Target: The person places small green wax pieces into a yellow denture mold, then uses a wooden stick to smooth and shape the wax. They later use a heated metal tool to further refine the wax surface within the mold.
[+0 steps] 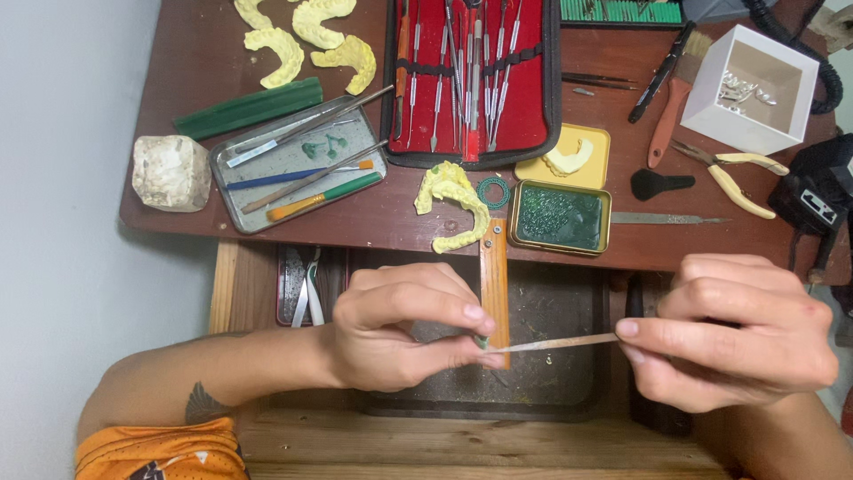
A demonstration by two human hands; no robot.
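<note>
My left hand (404,324) pinches a tiny green piece (481,341) between thumb and fingertips. My right hand (737,333) holds a thin metal tool (560,342) by its handle, and the tool's tip meets the green piece at my left fingertips. Both hands hover over an open dark drawer (551,302) under the desk edge, in front of a narrow orange wooden peg (494,284) that sticks out from the desk. A yellow dental cast (453,204) lies on the desk just above the peg.
On the brown desk (204,71) lie a red case of metal instruments (471,80), a metal tray with tools (298,164), more yellow casts (302,40), a tin of green wax (560,218), yellow-handled pliers (737,178), a white box (755,89) and a white stone block (171,173).
</note>
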